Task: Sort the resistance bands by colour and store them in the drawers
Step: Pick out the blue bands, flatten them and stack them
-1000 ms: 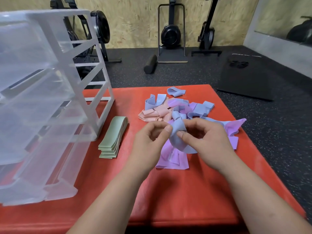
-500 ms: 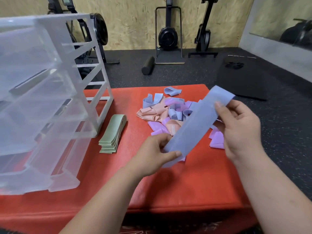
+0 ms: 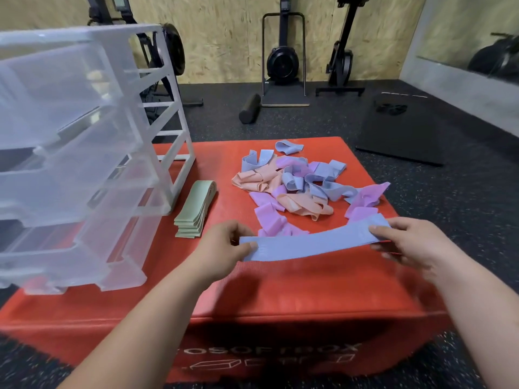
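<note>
Item: blue band (image 3: 311, 245), held flat and drawn out lengthwise just above the red surface (image 3: 280, 293). The left end is pinched by the left hand (image 3: 222, 244), thumb on top, and the right end by the right hand (image 3: 407, 242). Both grips are closed on the band, presumably so it is smoothed for neat stacking. Just behind it an unsorted pile (image 3: 292, 186) of blue, purple and peach bands is heaped. To the left a green stack (image 3: 193, 213) is laid flat beside the clear drawer unit (image 3: 84, 169), whose drawers are drawn forward, likely for filling.
</note>
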The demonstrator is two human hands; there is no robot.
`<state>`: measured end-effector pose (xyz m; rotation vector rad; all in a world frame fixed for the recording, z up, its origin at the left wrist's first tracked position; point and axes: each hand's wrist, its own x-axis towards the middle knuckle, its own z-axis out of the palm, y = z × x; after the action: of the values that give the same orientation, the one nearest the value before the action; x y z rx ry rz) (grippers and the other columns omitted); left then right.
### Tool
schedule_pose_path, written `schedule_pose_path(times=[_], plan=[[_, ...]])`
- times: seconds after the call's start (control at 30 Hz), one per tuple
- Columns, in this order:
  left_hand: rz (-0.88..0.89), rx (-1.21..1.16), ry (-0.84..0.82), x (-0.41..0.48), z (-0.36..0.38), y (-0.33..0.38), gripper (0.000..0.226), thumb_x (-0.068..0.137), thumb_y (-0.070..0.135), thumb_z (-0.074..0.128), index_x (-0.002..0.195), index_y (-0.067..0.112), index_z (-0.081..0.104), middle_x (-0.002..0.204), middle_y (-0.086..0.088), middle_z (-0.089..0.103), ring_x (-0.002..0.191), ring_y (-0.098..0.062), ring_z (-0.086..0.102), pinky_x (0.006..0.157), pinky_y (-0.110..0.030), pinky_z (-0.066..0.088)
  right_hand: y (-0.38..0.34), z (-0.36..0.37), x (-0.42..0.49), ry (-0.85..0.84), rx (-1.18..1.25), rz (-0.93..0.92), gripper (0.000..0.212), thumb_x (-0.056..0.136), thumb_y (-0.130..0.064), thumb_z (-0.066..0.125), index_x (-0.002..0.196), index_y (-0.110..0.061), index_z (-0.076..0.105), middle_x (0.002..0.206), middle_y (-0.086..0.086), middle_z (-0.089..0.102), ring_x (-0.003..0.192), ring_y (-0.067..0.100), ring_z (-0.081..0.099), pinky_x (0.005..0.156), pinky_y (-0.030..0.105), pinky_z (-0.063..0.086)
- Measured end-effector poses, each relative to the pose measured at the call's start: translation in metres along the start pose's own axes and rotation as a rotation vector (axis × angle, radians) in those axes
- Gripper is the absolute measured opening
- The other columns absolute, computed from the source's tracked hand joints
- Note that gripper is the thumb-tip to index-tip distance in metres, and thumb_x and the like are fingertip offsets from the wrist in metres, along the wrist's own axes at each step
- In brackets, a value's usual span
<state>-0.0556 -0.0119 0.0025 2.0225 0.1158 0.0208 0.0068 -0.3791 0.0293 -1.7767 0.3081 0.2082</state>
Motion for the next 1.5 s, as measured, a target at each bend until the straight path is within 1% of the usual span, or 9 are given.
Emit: schedule_pose_path(times=[0.1, 0.2, 0.43, 0.67, 0.9, 1.07, 1.2, 1.33, 1.5], plan=[[-0.026, 0.072, 0.05, -0.002, -0.009, -0.006, 0.015, 0.075, 0.027, 0.08, 0.088, 0.023, 0.074, 0.081, -0.004, 0.077, 0.068, -0.017, 0.067, 0.07, -0.044, 0.06, 0.008, -0.004, -0.004, -0.045, -0.157, 0.021, 0.016, 0.091, -0.014, 0.079, 0.1, -0.001, 0.076, 0.072, 0.009, 0.073, 0.058, 0.014, 0.067, 0.051, 0.023, 0.044], [-0.059, 0.211, 0.024, -0.005, -0.012, -0.012, 0.014, 0.079, 0.024, 0.081, 0.088, 0.026, 0.071, 0.079, -0.003, 0.075, 0.064, -0.017, 0.065, 0.063, -0.037, 0.055, 0.016, -0.004, -0.006, -0.059, -0.43, -0.009, 0.015, 0.088, -0.013, 0.082, 0.085, -0.001, 0.074, 0.058, 0.009, 0.066, 0.04, 0.009, 0.049, 0.042, 0.019, 0.033], [-0.073, 0.526, -0.07, -0.002, -0.012, -0.024, 0.017, 0.089, 0.012, 0.074, 0.095, 0.026, 0.067, 0.079, 0.004, 0.073, 0.07, -0.012, 0.067, 0.057, -0.021, 0.044, 0.028, 0.008, 0.004, -0.103, -0.875, -0.029, 0.013, 0.078, -0.022, 0.084, 0.073, -0.013, 0.075, 0.062, 0.002, 0.075, 0.053, 0.016, 0.068, 0.061, 0.029, 0.054], [-0.037, 0.646, -0.089, 0.006, -0.017, -0.026, 0.02, 0.086, 0.027, 0.078, 0.102, 0.026, 0.066, 0.078, 0.006, 0.072, 0.075, -0.012, 0.068, 0.066, -0.03, 0.053, 0.017, 0.01, 0.008, -0.044, -1.105, -0.067, 0.021, 0.062, -0.037, 0.089, 0.071, -0.026, 0.073, 0.068, -0.013, 0.073, 0.071, 0.009, 0.07, 0.071, 0.031, 0.059], [0.043, 0.694, 0.032, 0.023, -0.017, -0.02, 0.028, 0.087, 0.043, 0.076, 0.109, 0.034, 0.061, 0.085, 0.013, 0.07, 0.085, -0.012, 0.064, 0.075, -0.035, 0.054, 0.0, 0.032, 0.023, 0.095, -0.995, -0.267, 0.02, 0.081, -0.045, 0.082, 0.092, -0.035, 0.069, 0.095, -0.011, 0.07, 0.091, 0.017, 0.065, 0.081, 0.033, 0.052], [0.101, 0.604, 0.149, 0.043, 0.0, -0.008, 0.024, 0.086, 0.038, 0.074, 0.107, 0.034, 0.064, 0.089, 0.015, 0.069, 0.084, -0.014, 0.065, 0.076, -0.034, 0.054, -0.014, 0.069, 0.046, 0.115, -0.822, -0.502, 0.022, 0.087, -0.042, 0.077, 0.108, -0.038, 0.071, 0.104, -0.011, 0.068, 0.096, 0.015, 0.065, 0.086, 0.038, 0.054], [0.139, 0.559, 0.198, 0.06, 0.016, -0.002, 0.021, 0.089, 0.037, 0.073, 0.108, 0.033, 0.066, 0.092, 0.015, 0.069, 0.086, -0.012, 0.066, 0.078, -0.035, 0.055, -0.015, 0.094, 0.075, 0.113, -0.842, -0.613, 0.03, 0.094, -0.043, 0.067, 0.123, -0.035, 0.069, 0.128, -0.004, 0.065, 0.123, 0.025, 0.056, 0.104, 0.046, 0.047], [0.155, 0.513, 0.202, 0.074, 0.024, -0.004, 0.02, 0.089, 0.038, 0.072, 0.108, 0.034, 0.066, 0.09, 0.017, 0.067, 0.083, -0.011, 0.066, 0.078, -0.038, 0.057, -0.01, 0.109, 0.102, 0.06, -0.945, -0.565, 0.047, 0.099, -0.053, 0.057, 0.141, -0.031, 0.062, 0.153, -0.002, 0.053, 0.14, 0.032, 0.04, 0.117, 0.046, 0.033], [0.165, 0.516, 0.173, 0.085, 0.031, -0.006, 0.022, 0.091, 0.038, 0.071, 0.113, 0.034, 0.066, 0.095, 0.016, 0.067, 0.086, -0.012, 0.066, 0.082, -0.039, 0.056, -0.002, 0.116, 0.121, 0.015, -1.058, -0.486, 0.055, 0.103, -0.063, 0.04, 0.148, -0.034, 0.054, 0.164, -0.004, 0.039, 0.146, 0.029, 0.029, 0.12, 0.049, 0.031]])
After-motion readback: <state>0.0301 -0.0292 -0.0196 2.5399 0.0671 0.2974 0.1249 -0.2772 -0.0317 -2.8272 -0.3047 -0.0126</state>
